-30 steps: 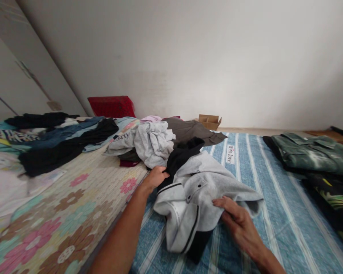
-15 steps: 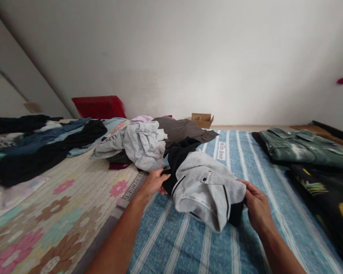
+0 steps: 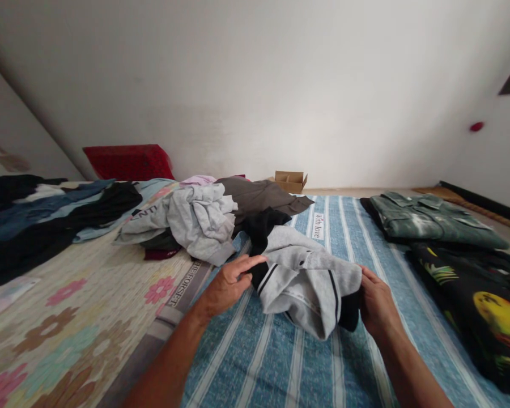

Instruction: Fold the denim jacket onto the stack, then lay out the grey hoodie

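Observation:
A crumpled grey-and-black polo shirt [image 3: 300,277] lies bunched on the blue striped bed sheet [image 3: 255,351]. Dark trim lines and small dark buttons show on its grey part. My right hand [image 3: 378,303] pinches its right edge between thumb and fingers. On the opposite side is my left hand [image 3: 229,286], its index finger stretched out to the shirt's left edge and the thumb apart, with the other fingers partly curled. It appears to touch the cloth without gripping it. Just beyond my left hand is a heap with a grey sweatshirt [image 3: 199,221] on top.
A dark brown garment [image 3: 263,195] lies behind the shirt. Folded green denim clothing [image 3: 433,221] and a folded black printed garment [image 3: 476,306] are at right. Dark trousers [image 3: 68,226] spread at left on a floral sheet [image 3: 110,306]. A cardboard box [image 3: 289,181] and red case [image 3: 127,162] stand by the wall.
My left hand has loosened from the shirt's black part and extended its index finger to the grey edge. The right hand keeps its hold. The view has turned slightly right.

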The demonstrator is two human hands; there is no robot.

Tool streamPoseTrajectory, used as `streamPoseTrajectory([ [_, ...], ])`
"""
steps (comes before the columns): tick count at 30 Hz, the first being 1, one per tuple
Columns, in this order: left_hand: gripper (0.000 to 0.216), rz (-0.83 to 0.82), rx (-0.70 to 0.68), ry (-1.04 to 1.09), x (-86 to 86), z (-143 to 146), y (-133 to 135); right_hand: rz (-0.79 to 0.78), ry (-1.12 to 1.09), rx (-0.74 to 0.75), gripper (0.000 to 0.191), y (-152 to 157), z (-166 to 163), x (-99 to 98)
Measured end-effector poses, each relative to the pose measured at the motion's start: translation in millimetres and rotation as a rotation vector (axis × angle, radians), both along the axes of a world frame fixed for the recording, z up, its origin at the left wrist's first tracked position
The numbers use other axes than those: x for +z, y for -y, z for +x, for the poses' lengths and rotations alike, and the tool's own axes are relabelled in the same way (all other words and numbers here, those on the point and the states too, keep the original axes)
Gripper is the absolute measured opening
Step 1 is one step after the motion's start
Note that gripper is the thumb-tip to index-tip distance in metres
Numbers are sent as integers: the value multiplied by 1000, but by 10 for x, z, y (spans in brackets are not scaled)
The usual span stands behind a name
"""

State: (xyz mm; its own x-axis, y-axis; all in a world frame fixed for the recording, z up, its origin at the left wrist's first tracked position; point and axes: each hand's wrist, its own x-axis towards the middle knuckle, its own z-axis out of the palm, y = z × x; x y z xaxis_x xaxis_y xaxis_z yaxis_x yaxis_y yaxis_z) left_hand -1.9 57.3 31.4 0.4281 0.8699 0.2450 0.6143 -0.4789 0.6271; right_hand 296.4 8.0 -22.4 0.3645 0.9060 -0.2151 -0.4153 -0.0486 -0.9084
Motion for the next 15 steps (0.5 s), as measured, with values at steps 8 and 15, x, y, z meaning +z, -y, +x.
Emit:
streamPoseTrajectory([
  [8, 63, 197, 33, -504, -180, 201, -110, 93, -124, 24, 25, 4, -31, 89],
  [15, 59, 360, 29, -572, -144, 254, -167, 149, -74, -11, 26, 1, 13, 160],
])
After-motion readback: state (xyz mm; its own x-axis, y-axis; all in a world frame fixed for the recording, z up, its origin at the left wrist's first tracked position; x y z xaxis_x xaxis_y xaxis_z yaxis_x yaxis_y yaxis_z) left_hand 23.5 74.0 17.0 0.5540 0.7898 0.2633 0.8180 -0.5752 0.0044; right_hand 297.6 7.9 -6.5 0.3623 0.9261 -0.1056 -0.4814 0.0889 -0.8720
